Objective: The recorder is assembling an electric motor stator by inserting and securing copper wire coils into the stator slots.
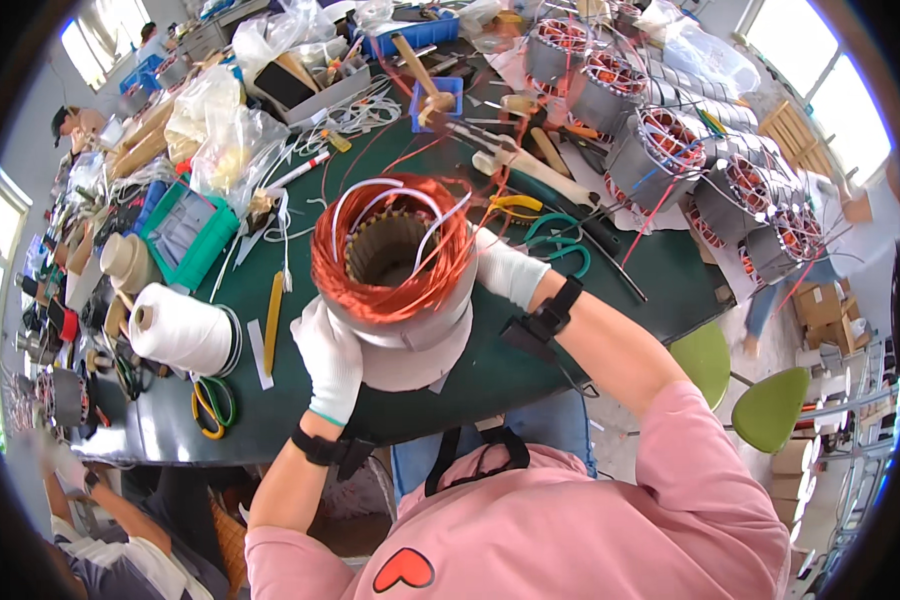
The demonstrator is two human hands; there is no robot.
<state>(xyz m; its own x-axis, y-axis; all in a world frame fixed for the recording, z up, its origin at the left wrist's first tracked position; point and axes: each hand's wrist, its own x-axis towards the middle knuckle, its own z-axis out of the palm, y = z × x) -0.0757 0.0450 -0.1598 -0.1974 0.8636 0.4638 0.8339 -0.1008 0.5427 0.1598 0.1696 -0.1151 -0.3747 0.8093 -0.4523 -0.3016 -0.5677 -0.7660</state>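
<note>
A motor stator (415, 325) with thick copper windings (370, 295) stands upright in front of me on a white round pad (410, 370). White sleeve tubes loop up out of the coil, and its slotted bore opens upward. My left hand (328, 365), in a white glove, grips the stator's near left side. Against its right side rests my right hand (505, 265), gloved too, with the fingers partly hidden behind the windings. Right of that hand lie green-handled scissors (560, 245) and yellow-handled pliers (515, 205).
Several wound stators (660, 155) line the table's right side. A mallet (425, 75) leans in a blue bin (440, 100) at the back. To the left are a white thread cone (180, 330), a green tray (190, 235) and yellow-green scissors (213, 405). A co-worker's arm (120, 515) shows at lower left.
</note>
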